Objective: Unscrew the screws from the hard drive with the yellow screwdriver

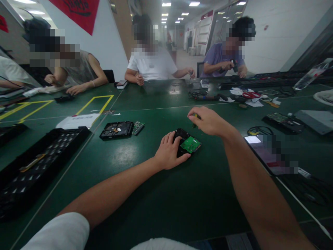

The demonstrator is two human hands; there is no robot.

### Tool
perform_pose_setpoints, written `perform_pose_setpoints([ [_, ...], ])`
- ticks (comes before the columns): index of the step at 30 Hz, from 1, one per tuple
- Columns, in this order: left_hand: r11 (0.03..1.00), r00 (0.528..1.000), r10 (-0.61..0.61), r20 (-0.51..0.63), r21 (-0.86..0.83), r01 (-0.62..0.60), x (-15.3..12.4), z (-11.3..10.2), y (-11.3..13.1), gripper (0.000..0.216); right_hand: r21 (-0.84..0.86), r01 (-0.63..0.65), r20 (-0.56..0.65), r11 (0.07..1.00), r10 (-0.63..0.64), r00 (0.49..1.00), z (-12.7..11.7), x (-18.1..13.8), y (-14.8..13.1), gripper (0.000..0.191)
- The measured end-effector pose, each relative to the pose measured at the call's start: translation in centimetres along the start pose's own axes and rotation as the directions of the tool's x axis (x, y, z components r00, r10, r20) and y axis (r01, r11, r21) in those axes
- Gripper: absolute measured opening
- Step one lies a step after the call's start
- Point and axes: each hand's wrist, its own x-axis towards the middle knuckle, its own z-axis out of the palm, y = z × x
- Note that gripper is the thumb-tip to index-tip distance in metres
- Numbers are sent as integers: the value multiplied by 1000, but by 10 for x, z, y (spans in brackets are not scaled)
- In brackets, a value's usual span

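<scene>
A black hard drive (179, 133) with a green circuit board (191, 144) lies on the green table in front of me. My left hand (170, 151) spans its left side, fingers along the far edge and thumb at the near edge, holding it against the table. Above and beyond the drive, my right hand (208, 121) is raised with fingers curled round a small tool with a yellow and dark handle, which looks like a screwdriver (195, 118). Most of that tool is hidden by the fingers. To the left lies another hard drive (117, 130), beside a loose circuit board (137, 127).
A long black tray (33, 166) stands at the left. On the right are a phone-like tablet (270, 156), cables (260, 130), another drive (282, 122) and a grey metal box (316, 121). Several people sit across the table, and a plastic bottle (312, 74) is at far right.
</scene>
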Motion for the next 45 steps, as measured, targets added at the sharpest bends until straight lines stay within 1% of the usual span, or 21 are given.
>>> perform_pose_setpoints([
  [2,1000,1000,-4,4,1,4,0,0,0,83,14,-46,-16,999,47,999,-3,-2,-1,19],
  [5,1000,1000,-8,5,3,8,0,0,0,83,91,-134,-24,987,136,990,-7,-6,-4,27],
  [7,1000,1000,-8,4,3,8,0,-1,1,83,89,-118,-13,989,120,993,-9,-8,-4,24],
  [9,1000,1000,-8,4,2,8,0,-1,0,83,41,-60,-15,997,61,998,-8,-8,-4,21],
  [13,1000,1000,-6,7,14,6,0,0,0,84,-31,23,-24,999,-24,999,-7,-5,-3,28],
  [17,1000,1000,-5,3,20,5,0,1,0,84,-17,11,11,1000,-11,1000,-11,-6,-5,32],
  [19,1000,1000,-6,2,16,5,0,0,0,83,-23,-9,15,1000,9,1000,-13,-7,-7,30],
  [22,1000,1000,-6,5,15,6,0,0,1,83,-129,-56,-32,990,52,998,-13,-7,-11,23],
  [25,1000,1000,-10,0,4,10,0,-1,1,83,-271,-145,-110,952,120,987,-8,-5,-15,33],
  [27,1000,1000,-13,-6,-12,13,0,-1,1,82,-311,-174,-134,934,138,981,-5,-4,-17,36],
  [29,1000,1000,-12,-6,-21,12,0,-1,1,81,-305,-139,-110,942,110,988,-4,-5,-19,30],
  [32,1000,1000,-10,0,-14,10,0,-1,1,82,-249,-39,-34,968,31,999,-7,-7,-17,18],
  [35,1000,1000,-7,6,3,7,-1,-1,0,83,-221,-12,-1,975,13,1000,-10,-10,-16,20],
  [37,1000,1000,-4,7,4,4,-1,-1,0,83,-239,-52,-6,970,52,999,-9,-10,-16,23],
  [40,1000,1000,-6,0,-8,6,0,-1,1,81,-278,-135,-33,951,131,991,-4,-8,-20,23],
  [43,1000,1000,-9,-5,-20,9,0,-1,1,81,-308,-220,-90,926,201,975,3,-7,-23,27],
  [45,1000,1000,-12,-10,-28,12,0,-1,1,81,-308,-255,-131,916,225,966,7,-7,-22,29],
])
